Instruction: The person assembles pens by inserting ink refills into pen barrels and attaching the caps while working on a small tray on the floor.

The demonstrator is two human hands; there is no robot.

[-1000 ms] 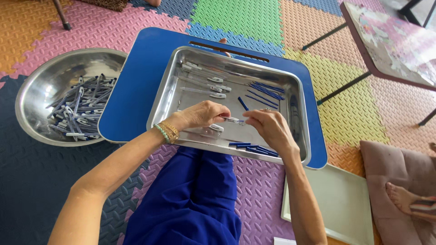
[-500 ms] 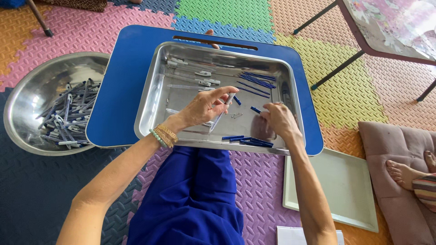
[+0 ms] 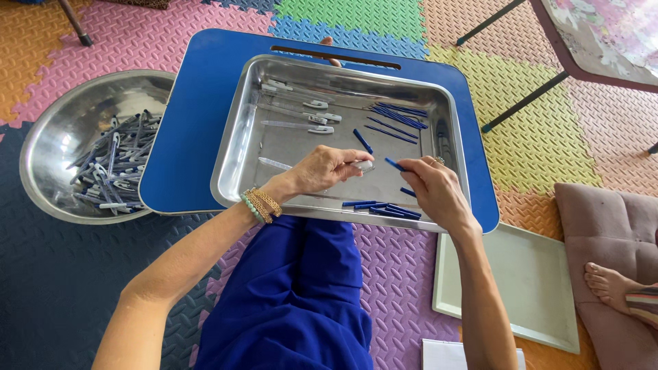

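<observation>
A rectangular steel tray (image 3: 240, 137) rests on a blue lap table (image 3: 199, 103) over my knees. Over the tray's front half, my left hand (image 3: 322, 171) pinches a small clear pen barrel (image 3: 363, 165). My right hand (image 3: 435, 188) is just to its right and holds a thin blue refill (image 3: 394, 164), its tip close to the barrel. Loose blue refills (image 3: 397, 116) lie at the tray's back right and more blue refills (image 3: 384, 207) along its front edge. Several clear barrels (image 3: 301, 115) lie at the back left.
A round steel bowl (image 3: 55, 137) full of grey and blue pen parts stands on the floor mat at the left. A pale flat tray (image 3: 528, 288) lies on the mat at the right. Another person's foot (image 3: 610, 284) rests on a cushion (image 3: 603, 233). Table legs (image 3: 521, 103) stand at the back right.
Both hands came back together over the tray's front half. The right hand now holds a blue refill beside the barrel in my left hand. The camera view shifted slightly.
</observation>
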